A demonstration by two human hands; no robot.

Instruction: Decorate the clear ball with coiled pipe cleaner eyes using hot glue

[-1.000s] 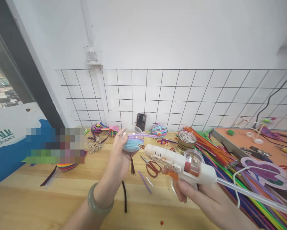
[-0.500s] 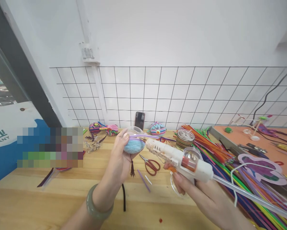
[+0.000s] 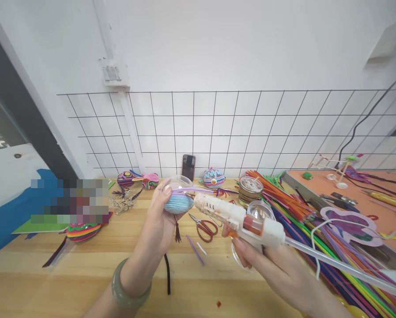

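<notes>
My left hand [image 3: 158,216] grips a clear plastic ball [image 3: 178,183] whose lower half is covered in light blue pipe cleaner [image 3: 178,203]. A purple pipe cleaner [image 3: 198,191] lies along the upper edge of the blue, its free end sticking out to the right. Below the ball dangles a dark tassel [image 3: 177,232]. My right hand [image 3: 267,260] is closed around the handle of a white hot glue gun [image 3: 231,214], a clear glue stick [image 3: 337,263] trailing from its back. The nozzle points left, at the ball's right side by the purple strip; whether it touches I cannot tell.
Red-handled scissors [image 3: 207,229] and short purple and white pieces lie below the ball. Bundled pipe cleaners [image 3: 293,207] cover the right side, beside an orange board [image 3: 366,181]. A phone [image 3: 188,167] leans on the wall grid. A striped ball [image 3: 83,232] sits left.
The view has shifted slightly right, so everything appears further left. Both hands keep their grips, and the glue gun's nozzle stays by the ball's right edge.
</notes>
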